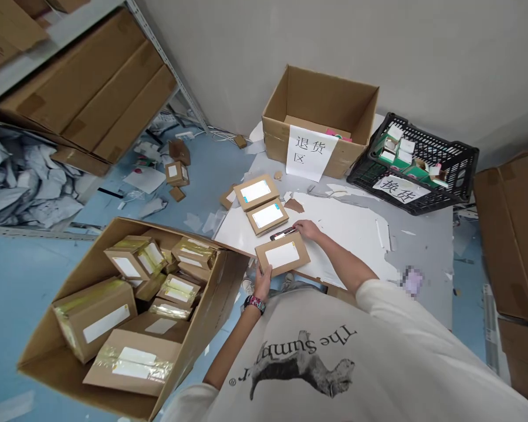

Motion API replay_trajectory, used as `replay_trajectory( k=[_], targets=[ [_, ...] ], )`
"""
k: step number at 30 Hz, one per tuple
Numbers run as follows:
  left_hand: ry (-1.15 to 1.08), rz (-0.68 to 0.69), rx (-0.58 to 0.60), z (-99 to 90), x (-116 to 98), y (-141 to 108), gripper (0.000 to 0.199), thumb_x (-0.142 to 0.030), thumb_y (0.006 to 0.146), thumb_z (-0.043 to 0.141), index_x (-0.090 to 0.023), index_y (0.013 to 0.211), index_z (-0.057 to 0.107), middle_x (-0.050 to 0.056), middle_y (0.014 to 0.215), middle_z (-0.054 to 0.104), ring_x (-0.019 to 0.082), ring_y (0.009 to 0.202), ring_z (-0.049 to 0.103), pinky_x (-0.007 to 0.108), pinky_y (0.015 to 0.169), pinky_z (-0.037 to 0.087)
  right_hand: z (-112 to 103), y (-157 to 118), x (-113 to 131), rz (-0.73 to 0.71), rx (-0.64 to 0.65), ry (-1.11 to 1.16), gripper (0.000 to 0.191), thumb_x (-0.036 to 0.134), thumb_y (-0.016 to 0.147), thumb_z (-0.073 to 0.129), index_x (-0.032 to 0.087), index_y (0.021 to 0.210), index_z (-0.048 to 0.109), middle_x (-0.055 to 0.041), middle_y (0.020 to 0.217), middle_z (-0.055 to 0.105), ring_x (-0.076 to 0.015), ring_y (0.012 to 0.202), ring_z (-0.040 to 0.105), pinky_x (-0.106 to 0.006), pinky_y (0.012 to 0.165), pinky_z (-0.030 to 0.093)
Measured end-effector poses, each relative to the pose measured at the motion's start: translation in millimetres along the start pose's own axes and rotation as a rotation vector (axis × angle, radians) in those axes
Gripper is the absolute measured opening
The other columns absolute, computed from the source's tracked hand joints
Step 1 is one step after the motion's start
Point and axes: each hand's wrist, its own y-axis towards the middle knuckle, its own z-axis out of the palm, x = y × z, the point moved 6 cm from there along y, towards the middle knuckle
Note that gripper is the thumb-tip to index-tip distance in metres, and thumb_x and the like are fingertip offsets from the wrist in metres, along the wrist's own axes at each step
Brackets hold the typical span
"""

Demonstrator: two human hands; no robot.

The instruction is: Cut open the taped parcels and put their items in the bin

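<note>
My left hand [263, 282] grips the near left corner of a flat cardboard box [270, 243], thumb on top. A blank-looking white label [282, 254] lies on its upper face. The box is held slightly tilted at the table's near edge. In my right hand [308, 229] is a slim dark box cutter [283, 233], its fingers closed around one end just beyond the box's far edge. Whether its blade touches the box I cannot tell. Just past the cutter, two more flat labelled boxes, a nearer one [267, 216] and a farther one [256, 191], lie side by side.
A large carton [242, 278] of taped parcels stands left of the table [426, 246]. At the back are an open carton [273, 138] with a paper sign and a black crate [460, 170] holding small green-white boxes. Shelving [189, 108] stands left; stacked cartons [510, 234] stand right.
</note>
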Motion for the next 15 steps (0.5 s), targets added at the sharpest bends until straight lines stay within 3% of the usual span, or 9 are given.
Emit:
replay_trajectory(
  k=[3,7,11,15],
  targets=[
    [-0.052,-0.102,-0.057,0.3,7,-8,0.079,-0.064,0.1,0.082,-0.033,0.167,0.057,0.018,0.162,0.072,0.035,0.144,0.075,0.048,0.109,0.068,6,29,9,-0.029,0.086,-0.048,0.034,0.022,0.101,0.075,0.024,0.131,0.091,-0.0073,0.119,0.09,-0.0248,0.107,0.081,-0.029,0.094,0.059],
    [-0.138,-0.147,-0.057,3.2,7,-14,0.072,-0.067,0.099,0.085,-0.031,0.157,0.064,0.017,0.154,0.076,0.033,0.138,0.079,0.045,0.108,0.07,17,47,10,-0.048,0.118,-0.155,0.026,0.025,0.094,0.086,0.024,0.12,0.092,-0.0089,0.119,0.088,-0.0267,0.11,0.079,-0.03,0.093,0.057],
    [-0.251,-0.185,-0.076,6.2,1,-10,0.061,-0.064,0.102,0.085,-0.028,0.148,0.067,0.017,0.151,0.077,0.031,0.134,0.082,0.044,0.111,0.07,18,51,1,-0.05,0.113,-0.258,0.017,0.018,0.095,0.085,0.024,0.109,0.092,-0.0127,0.123,0.088,-0.0298,0.113,0.079,-0.033,0.093,0.056],
    [-0.315,-0.223,-0.073,16.8,-5,-6,0.058,-0.06,0.102,0.088,-0.03,0.146,0.068,0.016,0.145,0.081,0.031,0.122,0.087,0.048,0.113,0.071,-2,52,-20,-0.039,0.074,-0.33,0.021,0.01,0.101,0.076,0.023,0.11,0.091,-0.0173,0.128,0.087,-0.0319,0.122,0.08,-0.037,0.103,0.055]
  ],
)
